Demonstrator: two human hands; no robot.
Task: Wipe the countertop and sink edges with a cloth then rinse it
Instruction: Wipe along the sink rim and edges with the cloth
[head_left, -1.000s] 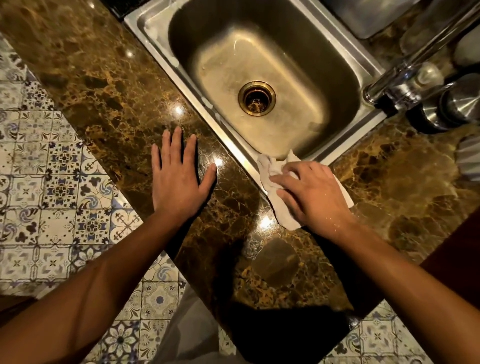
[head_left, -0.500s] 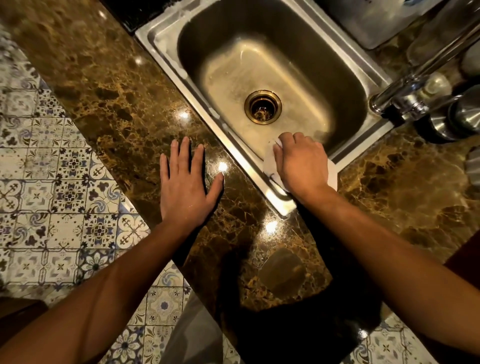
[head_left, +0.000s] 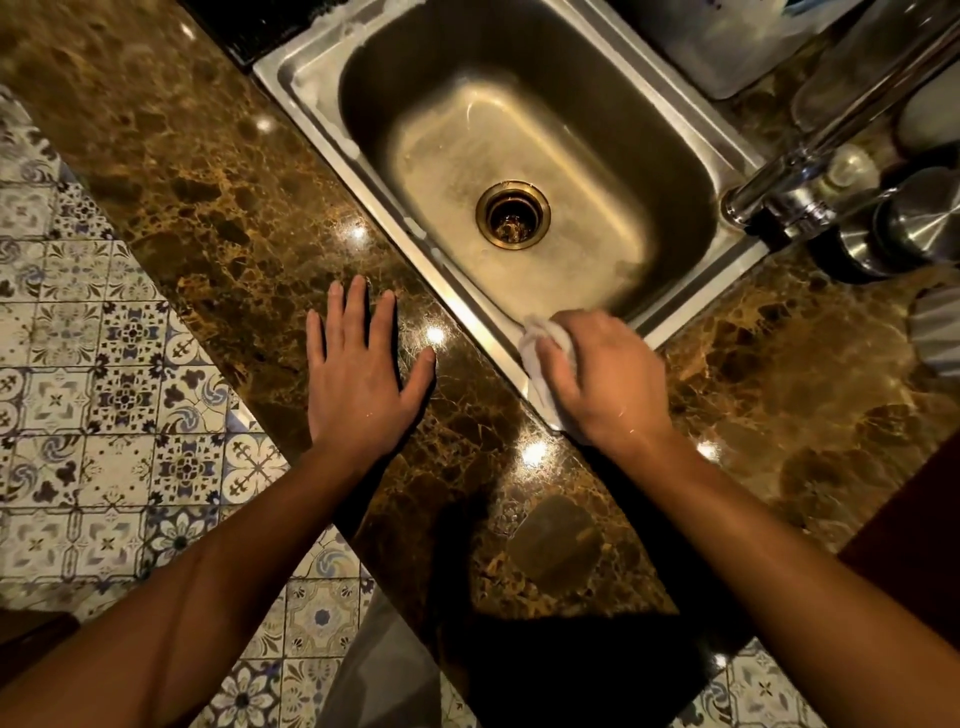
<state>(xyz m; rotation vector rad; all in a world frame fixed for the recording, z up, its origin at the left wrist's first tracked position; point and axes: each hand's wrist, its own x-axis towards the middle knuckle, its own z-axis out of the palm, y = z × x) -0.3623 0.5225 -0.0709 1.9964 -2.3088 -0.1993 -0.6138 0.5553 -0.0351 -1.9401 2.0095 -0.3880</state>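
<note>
Seen from the head camera: a person's right hand (head_left: 597, 379) presses a crumpled white cloth (head_left: 540, 353) against the near corner rim of a rectangular stainless-steel sink (head_left: 467, 306), fingers curled over the fabric, which bunches out past the fingertips and lies partly on the steel edge and partly under the palm. The left hand (head_left: 363, 374) lies flat, fingers straight and slightly spread, palm down on the glossy brown marble-patterned counter (head_left: 208, 182) just beside the sink's long edge and apart from the cloth. A round brass-coloured drain (head_left: 513, 214) sits in the middle of the basin. At the sink's far right corner stands a chrome faucet (head_left: 779, 182), with shiny round steel vessels (head_left: 914, 223) near it on the counter. White streaks, possibly suds or residue, mark the sink's far rim. Below the counter's left edge lies a blue-and-white patterned tile floor (head_left: 104, 389).
</note>
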